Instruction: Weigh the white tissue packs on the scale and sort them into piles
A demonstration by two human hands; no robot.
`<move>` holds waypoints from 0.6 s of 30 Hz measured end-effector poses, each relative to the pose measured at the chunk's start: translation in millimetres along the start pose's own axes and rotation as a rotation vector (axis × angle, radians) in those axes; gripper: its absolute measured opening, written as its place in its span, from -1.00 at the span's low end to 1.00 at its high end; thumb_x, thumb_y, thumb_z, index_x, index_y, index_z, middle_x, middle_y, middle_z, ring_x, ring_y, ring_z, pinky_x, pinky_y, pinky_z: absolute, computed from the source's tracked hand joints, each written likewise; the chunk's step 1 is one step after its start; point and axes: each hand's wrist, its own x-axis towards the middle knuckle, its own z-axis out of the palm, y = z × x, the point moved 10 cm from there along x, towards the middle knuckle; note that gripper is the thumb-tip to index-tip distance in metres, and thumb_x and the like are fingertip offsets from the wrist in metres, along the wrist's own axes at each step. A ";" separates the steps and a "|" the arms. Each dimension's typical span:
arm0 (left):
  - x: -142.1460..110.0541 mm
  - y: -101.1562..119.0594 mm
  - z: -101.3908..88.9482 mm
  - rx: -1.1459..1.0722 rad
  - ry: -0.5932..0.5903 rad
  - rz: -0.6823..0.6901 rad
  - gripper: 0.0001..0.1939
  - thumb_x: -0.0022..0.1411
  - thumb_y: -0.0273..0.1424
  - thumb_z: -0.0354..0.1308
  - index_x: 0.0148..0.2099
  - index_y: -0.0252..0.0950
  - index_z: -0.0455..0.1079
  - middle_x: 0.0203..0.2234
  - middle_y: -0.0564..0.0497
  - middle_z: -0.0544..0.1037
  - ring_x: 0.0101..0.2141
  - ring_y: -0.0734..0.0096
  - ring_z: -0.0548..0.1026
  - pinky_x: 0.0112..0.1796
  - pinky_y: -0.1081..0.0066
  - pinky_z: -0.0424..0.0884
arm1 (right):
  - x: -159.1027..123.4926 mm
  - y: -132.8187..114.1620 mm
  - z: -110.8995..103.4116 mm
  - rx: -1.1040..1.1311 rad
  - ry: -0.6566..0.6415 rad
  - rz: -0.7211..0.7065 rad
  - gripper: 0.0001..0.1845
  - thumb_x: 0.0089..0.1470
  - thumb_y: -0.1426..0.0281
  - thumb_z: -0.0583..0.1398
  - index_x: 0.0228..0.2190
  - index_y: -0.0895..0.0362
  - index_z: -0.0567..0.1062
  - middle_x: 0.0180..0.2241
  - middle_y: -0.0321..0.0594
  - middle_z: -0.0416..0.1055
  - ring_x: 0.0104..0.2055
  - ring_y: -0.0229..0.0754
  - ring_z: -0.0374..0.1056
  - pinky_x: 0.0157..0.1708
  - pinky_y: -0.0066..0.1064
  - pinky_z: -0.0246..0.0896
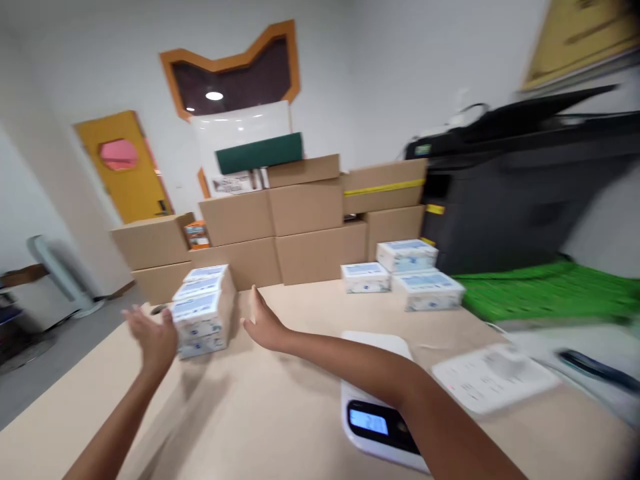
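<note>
the white scale (377, 341), its display lit, lies on the table (270, 413) partly under the right forearm. both hands are open: the left hand (156, 339) at the near left side of the stacked white packs (200, 310), the right hand (265, 325) just beside them, apart, fingers up.

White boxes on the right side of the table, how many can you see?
3: the left box, the front right box, and the back box, which looks higher up. Another may be hidden under the back box.
</note>
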 end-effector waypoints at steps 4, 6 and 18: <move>-29.9 109.8 43.3 -0.121 -0.081 0.376 -0.07 0.48 0.23 0.04 0.56 -0.35 0.09 0.62 -0.46 -0.03 0.62 -0.31 -0.06 0.54 -0.29 -0.03 | -45.1 26.2 -123.1 0.045 0.145 -0.019 0.23 0.19 0.19 0.43 0.62 0.16 -0.05 0.67 0.03 -0.21 0.71 0.05 -0.20 0.66 -0.03 -0.21; -63.5 167.1 107.9 -0.305 -0.397 0.395 -0.15 0.48 0.23 0.06 0.54 -0.21 0.16 0.62 -0.33 0.04 0.60 -0.21 0.07 0.51 -0.23 0.15 | -68.1 43.6 -206.0 0.082 0.337 0.018 0.21 0.15 0.13 0.47 0.60 0.09 0.06 0.66 0.01 -0.09 0.69 0.10 -0.09 0.64 0.01 -0.11; -262.2 355.4 461.4 -0.801 -1.371 -0.530 -0.16 0.38 0.24 0.22 0.51 -0.06 0.31 0.64 -0.23 0.08 0.63 -0.21 -0.03 0.50 -0.27 0.08 | -238.0 166.5 -536.1 0.130 0.997 0.472 -0.55 0.43 0.18 0.34 0.22 0.12 0.53 0.23 -0.04 0.52 0.16 0.04 0.55 0.14 0.03 0.57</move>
